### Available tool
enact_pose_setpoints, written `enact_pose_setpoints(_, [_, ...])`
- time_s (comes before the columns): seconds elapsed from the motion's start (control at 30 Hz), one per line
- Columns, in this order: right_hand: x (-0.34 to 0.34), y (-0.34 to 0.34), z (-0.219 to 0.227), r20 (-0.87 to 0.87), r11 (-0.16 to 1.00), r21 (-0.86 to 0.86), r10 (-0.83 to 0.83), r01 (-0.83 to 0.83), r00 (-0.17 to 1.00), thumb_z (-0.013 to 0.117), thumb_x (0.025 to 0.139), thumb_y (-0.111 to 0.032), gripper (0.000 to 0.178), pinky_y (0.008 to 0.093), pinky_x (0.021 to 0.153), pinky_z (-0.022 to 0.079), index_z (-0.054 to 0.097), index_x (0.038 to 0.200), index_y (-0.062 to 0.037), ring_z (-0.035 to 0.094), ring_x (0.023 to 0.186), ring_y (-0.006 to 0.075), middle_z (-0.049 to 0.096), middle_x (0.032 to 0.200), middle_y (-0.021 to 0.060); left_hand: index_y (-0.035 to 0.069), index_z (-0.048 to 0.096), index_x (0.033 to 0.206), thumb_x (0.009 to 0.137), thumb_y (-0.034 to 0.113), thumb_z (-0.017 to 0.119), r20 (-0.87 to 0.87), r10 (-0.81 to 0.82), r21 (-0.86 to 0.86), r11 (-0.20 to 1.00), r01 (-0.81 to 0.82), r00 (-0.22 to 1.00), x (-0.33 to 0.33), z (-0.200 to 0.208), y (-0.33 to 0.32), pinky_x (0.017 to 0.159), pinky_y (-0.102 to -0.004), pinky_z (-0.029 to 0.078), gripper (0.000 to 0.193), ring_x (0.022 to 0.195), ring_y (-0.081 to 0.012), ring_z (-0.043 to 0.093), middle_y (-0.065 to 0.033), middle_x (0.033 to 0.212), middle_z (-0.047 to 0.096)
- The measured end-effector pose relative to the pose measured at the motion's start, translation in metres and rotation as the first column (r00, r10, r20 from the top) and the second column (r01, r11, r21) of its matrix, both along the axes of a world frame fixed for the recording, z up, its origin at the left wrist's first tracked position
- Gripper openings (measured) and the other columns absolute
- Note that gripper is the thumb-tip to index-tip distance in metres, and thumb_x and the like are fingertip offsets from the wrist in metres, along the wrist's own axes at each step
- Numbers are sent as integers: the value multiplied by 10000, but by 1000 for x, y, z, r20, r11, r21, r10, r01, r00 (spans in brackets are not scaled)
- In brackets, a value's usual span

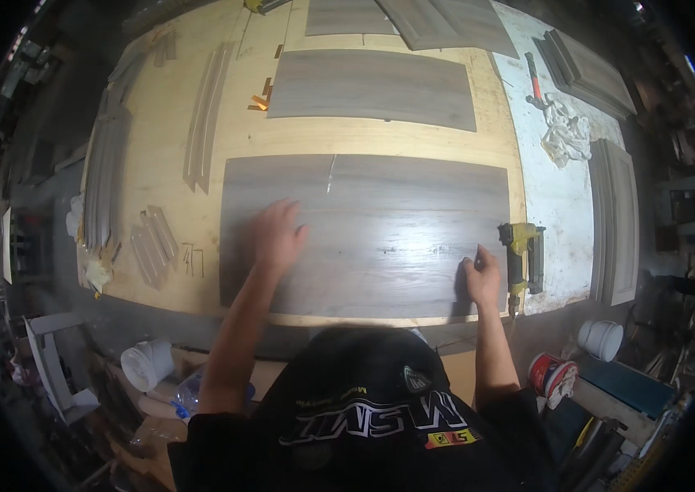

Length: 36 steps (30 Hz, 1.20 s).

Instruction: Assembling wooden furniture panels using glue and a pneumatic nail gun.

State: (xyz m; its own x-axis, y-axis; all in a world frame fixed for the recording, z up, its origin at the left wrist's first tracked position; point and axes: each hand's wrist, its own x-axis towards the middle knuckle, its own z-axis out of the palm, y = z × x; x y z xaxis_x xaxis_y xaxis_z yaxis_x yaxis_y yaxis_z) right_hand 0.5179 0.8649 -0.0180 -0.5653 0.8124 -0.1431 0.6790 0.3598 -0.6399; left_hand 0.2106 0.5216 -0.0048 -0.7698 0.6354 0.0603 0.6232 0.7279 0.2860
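A large grey wood-grain panel lies flat on the table before me. My left hand is over its left part, fingers stretched out, holding nothing; whether it touches the surface I cannot tell. Near the panel's right edge is my right hand, with thumb and fingers slightly bent and apart and nothing visible between them. Just right of that hand a yellow-green and black nail gun lies on the table, across from the panel's edge. A thin pale strip shows on the panel's far part.
Beyond lies a second grey panel, with framed panels farther back. Long narrow strips and short pieces are at left. A hammer, a white rag and stacked panels are at right. White buckets stand below.
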Motion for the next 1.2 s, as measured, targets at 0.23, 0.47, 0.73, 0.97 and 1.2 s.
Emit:
enact_pose_setpoints(0.23, [6,-14,1,25,992,-39,-121,122,992,743,864,-211,514,416,960,498,641,1312,18,628,1063,330,646,1147,203,68,634,1263,893,332,750,311,-209,-105,962,253,927,-18,14,97,1047,-449,428,469,1236,-332,530,-122,1257,608])
enact_pose_setpoints(0.47, [34,0,-5,-31,986,58,-155,157,987,734,862,-162,453,427,977,490,658,1284,-14,623,1072,327,664,1135,180,89,666,1200,894,323,754,467,-217,-44,963,267,857,-6,18,88,1061,-449,391,395,1216,-323,515,-111,1214,586])
enact_pose_setpoints(0.73, [11,88,16,266,944,325,-149,58,952,781,786,-87,956,478,1039,456,299,1609,-153,521,1193,458,445,1330,296,130,720,1067,890,249,755,511,-208,112,978,175,834,-17,8,96,1022,-415,417,217,1142,-279,543,-31,1115,624])
enact_pose_setpoints(0.97, [4,131,49,106,988,-152,-20,36,994,639,791,25,936,407,1065,458,246,1628,-122,560,1232,343,533,1334,248,129,746,998,896,195,741,574,-232,199,970,141,785,-27,-5,88,996,-413,438,122,1097,-280,572,-33,1045,654])
enact_pose_setpoints(1.2, [-78,24,151,-147,719,-694,-99,-32,984,707,840,-119,847,266,588,517,316,1589,-65,590,701,129,610,1231,101,120,745,945,900,187,733,573,-191,217,973,77,797,-25,-5,89,974,-428,455,82,1069,-292,594,-58,1009,666])
